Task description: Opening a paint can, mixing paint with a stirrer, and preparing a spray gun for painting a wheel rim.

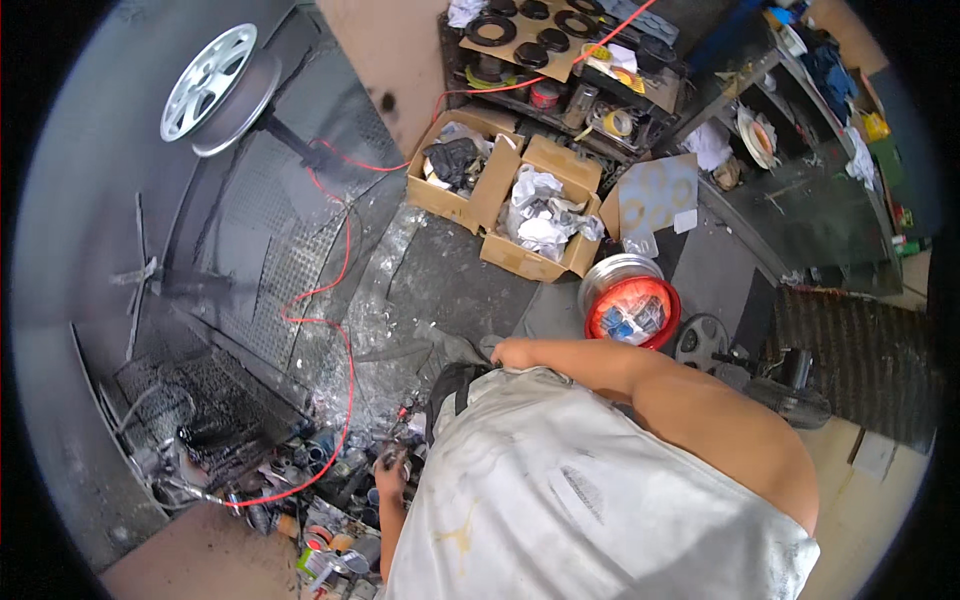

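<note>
My left hand [389, 477] reaches down among paint-smeared cups and cans [340, 470] at the lower middle. Its fingers are curled by a small dark item that I cannot make out. My right hand [513, 353] is closed in front of my body, beside a crumpled grey cloth-like shape [445, 347]. What the right fingers hold, if anything, is hidden. A white stained garment [600, 470] covers my front, with something black [455, 390] at its edge.
A silver alloy wheel [210, 90] sits on a stand at upper left. A red hose [348, 250] snakes across the grimy floor. Ahead are two cardboard boxes [530, 262] of crumpled material, a red-rimmed wheel [665, 325] holding rubbish, and cluttered shelves [560, 85]. A fan [790, 395] stands right.
</note>
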Available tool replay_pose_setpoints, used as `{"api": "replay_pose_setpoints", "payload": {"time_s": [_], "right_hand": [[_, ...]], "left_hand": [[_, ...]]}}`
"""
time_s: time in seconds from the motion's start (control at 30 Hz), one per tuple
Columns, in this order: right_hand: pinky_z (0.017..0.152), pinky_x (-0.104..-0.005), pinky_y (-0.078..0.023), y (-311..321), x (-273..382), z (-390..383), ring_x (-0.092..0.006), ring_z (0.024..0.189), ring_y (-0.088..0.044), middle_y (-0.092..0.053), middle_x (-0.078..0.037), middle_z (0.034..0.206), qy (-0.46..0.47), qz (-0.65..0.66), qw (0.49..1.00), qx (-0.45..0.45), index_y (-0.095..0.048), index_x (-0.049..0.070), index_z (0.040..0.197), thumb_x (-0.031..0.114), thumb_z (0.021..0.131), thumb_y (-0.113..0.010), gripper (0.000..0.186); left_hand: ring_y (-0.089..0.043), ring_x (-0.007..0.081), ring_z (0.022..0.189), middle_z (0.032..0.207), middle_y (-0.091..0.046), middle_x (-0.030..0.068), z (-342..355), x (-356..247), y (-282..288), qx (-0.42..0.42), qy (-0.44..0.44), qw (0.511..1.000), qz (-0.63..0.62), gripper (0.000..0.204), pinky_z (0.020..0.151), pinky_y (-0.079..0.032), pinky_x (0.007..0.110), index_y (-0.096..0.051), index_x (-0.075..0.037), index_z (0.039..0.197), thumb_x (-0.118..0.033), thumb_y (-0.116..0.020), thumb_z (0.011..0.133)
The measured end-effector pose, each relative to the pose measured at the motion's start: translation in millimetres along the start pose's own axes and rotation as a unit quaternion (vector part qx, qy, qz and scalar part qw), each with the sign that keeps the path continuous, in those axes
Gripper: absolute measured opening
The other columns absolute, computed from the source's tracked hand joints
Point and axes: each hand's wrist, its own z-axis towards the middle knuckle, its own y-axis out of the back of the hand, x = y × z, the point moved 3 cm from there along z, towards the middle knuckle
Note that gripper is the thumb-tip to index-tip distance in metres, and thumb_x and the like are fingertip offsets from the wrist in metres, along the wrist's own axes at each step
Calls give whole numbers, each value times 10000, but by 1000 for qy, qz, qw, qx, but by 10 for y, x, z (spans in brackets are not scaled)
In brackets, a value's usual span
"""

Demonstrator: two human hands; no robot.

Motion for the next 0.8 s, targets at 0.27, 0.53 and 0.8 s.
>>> {"api": "replay_pose_setpoints", "payload": {"time_s": [0.27,0.53,0.8], "right_hand": [[917,-532,-544,735,675,-439,-427,1090,-687,-741,-200,1102,-41,-53,989,-129,-745,74,1084,183,882,-629,257],[836,-529,-581,1566,1455,-818,-446,958,-724,-754,-226,1011,-72,-157,978,-122,-773,45,1024,240,885,-674,259],[780,-492,-565,2638,1402,-1305,-378,883,-729,-751,-178,891,-39,-74,971,-222,-761,47,954,260,849,-791,240]], "left_hand": [[-656,186,831,1032,-720,110,879,-537,-313,83,-47,990,108,462,724,-536,348,-596,28,1308,-115,-744,895],[-684,229,1006,1180,-719,170,1961,-1447,-578,116,-136,984,20,516,883,-542,348,-569,46,1382,-174,-725,942],[-611,145,743,885,-686,67,2328,-1800,-438,60,-170,983,16,452,634,-472,296,-595,8,1308,-166,-752,922]]}}
